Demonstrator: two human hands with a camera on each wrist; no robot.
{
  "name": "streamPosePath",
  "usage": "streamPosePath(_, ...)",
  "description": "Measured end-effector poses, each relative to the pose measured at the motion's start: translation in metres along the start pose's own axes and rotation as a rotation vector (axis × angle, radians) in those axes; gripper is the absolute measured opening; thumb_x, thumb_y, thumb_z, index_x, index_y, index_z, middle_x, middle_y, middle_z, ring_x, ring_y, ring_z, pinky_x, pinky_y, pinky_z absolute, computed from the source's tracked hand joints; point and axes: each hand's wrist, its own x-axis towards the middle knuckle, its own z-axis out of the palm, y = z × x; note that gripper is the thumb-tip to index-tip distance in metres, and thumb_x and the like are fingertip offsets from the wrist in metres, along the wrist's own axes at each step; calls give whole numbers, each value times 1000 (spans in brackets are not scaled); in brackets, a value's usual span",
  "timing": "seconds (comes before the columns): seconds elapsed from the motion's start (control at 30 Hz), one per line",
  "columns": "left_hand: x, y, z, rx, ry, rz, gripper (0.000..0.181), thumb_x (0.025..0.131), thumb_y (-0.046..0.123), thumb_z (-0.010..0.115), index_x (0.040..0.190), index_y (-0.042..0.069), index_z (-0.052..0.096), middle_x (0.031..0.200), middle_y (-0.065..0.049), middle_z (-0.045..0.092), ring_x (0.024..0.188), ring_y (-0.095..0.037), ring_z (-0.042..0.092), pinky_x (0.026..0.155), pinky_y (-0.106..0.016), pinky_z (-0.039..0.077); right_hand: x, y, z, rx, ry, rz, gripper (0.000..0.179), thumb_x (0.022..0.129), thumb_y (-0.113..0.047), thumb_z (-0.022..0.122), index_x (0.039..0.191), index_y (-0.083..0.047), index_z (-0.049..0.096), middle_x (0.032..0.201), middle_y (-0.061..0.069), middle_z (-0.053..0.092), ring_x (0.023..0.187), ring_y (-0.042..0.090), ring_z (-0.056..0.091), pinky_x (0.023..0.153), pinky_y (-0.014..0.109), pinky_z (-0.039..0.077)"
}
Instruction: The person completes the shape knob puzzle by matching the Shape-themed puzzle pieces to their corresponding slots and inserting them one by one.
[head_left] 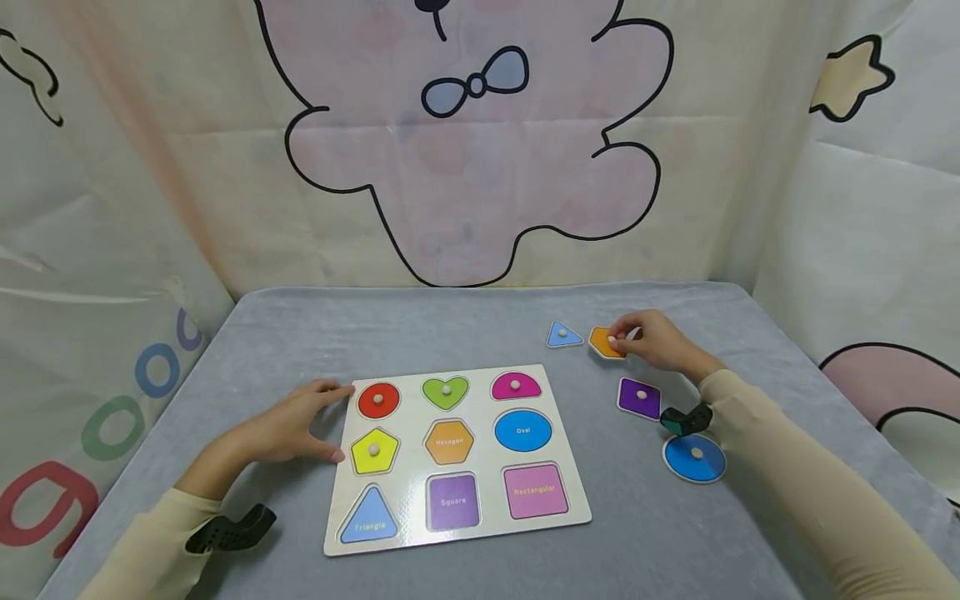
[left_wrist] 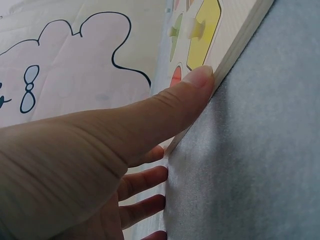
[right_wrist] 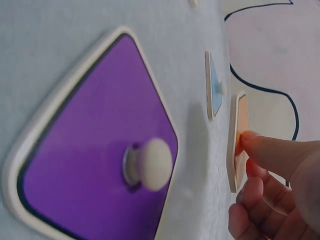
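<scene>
Currently the right hand (head_left: pixel 652 340) pinches the orange hexagon (head_left: pixel 601 344) between thumb and fingers, the grip narrow, near the far right of the table (head_left: pixel 420 333). Whether the hexagon touches the cloth, I cannot tell. Just left of it lies the blue triangle (head_left: pixel 559 337); nearer the person lie the purple piece (head_left: pixel 632 397) and, just beyond the right wrist strap (head_left: pixel 686 419) on the near side, the blue oval (head_left: pixel 692 468). Each of these 3 lies knob up.

The left hand (head_left: pixel 292 421) is spread wide, thumb and fingers apart, the thumb pressing the board (head_left: pixel 483 390) at its left edge and a fingertip at the far left corner.

4 pieces sit in the board: the red circle (head_left: pixel 367 402), the green heart (head_left: pixel 437 392), the magenta half-circle (head_left: pixel 527 390) and the yellow pentagon (head_left: pixel 386 454). The other 5 slots show printed names: Hexagon, Oval, Triangle, Square, Rectangular. Behind the table hangs a sheet (head_left: pixel 465 183) with a pink figure wearing a bow tie (head_left: pixel 475 83).
</scene>
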Motion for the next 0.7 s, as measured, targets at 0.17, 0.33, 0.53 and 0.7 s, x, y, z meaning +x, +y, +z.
streamPosePath(0.17, 0, 1, -1, -1, 1, -2, 104, 69, 43, 91, 152, 3, 43, 151, -30, 41, 134, -49, 40, 107, -69, 39, 0, -6, 3, 6, 5, -41, 18, 95, -11, 70, 105, 3, 73, 95, 15, 68, 82, 24, 57, 67, 21, 47)
streamPosePath(0.33, 0, 1, 0, 0, -1, 1, 104, 69, 44, 91, 152, 3, 43, 151, -30, 41, 134, -49, 39, 107, -70, 39, -1, -13, 6, 4, 0, -60, 18, 95, -13, 71, 105, 1, 74, 94, 13, 69, 76, 20, 54, 63, 22, 44)
streamPosePath(0.53, 1, 1, 0, 3, 1, -1, 104, 69, 44, 91, 152, 4, 43, 151, -29, 41, 134, -49, 39, 107, -70, 39, -2, -27, 10, 40, -19, -88, 17, 93, -14, 73, 104, 0, 74, 93, 12, 68, 71, 19, 52, 59, 22, 43)
streamPosePath(0.7, 0, 1, 0, 3, -1, -5, 104, 69, 43, 91, 152, 4, 43, 151, -29, 41, 134, -49, 39, 107, -70, 40, -4, -40, 17, 56, -45, -110, 16, 92, -15, 74, 102, -2, 75, 90, 10, 67, 68, 18, 51, 58, 22, 42)
